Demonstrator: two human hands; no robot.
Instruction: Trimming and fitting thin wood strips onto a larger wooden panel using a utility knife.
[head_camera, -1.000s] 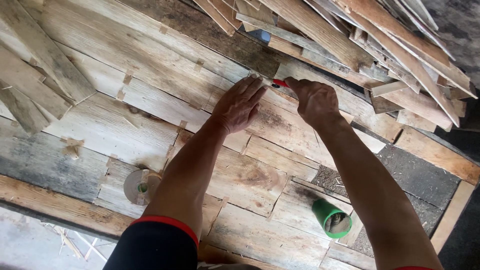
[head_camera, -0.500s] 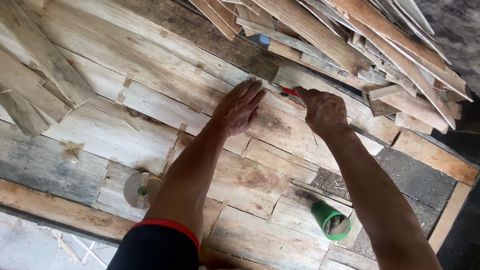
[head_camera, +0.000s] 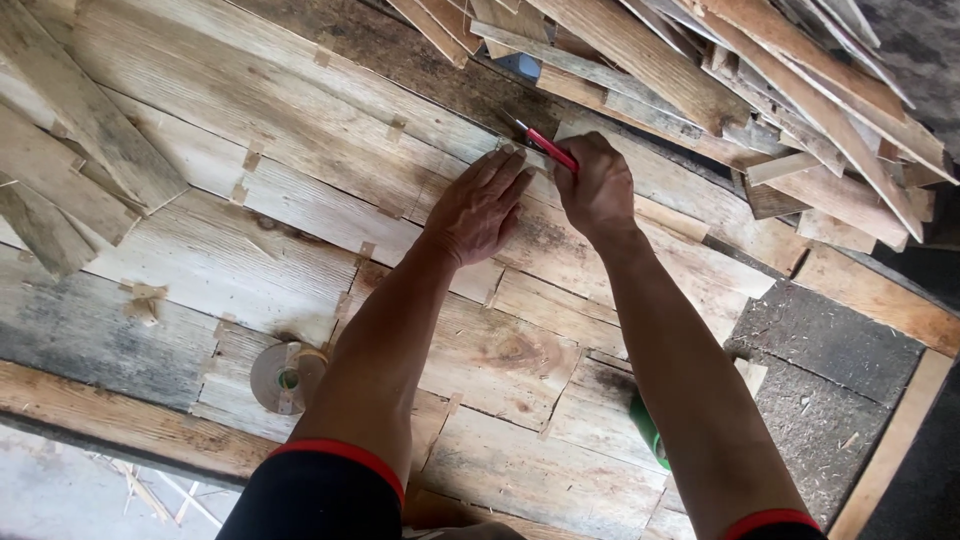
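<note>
Red-handled utility knife (head_camera: 548, 147), gripped in closed right hand (head_camera: 597, 187), blade angled up-left, tip on pale veneer sheet (head_camera: 300, 150). Left hand (head_camera: 482, 205) flat, palm down on that sheet, just left of the knife.

Single head view: my camera looks steeply down, close over both forearms, onto the patched wood sheet (head_camera: 250, 250); plank pile (head_camera: 760, 90) beyond.
</note>
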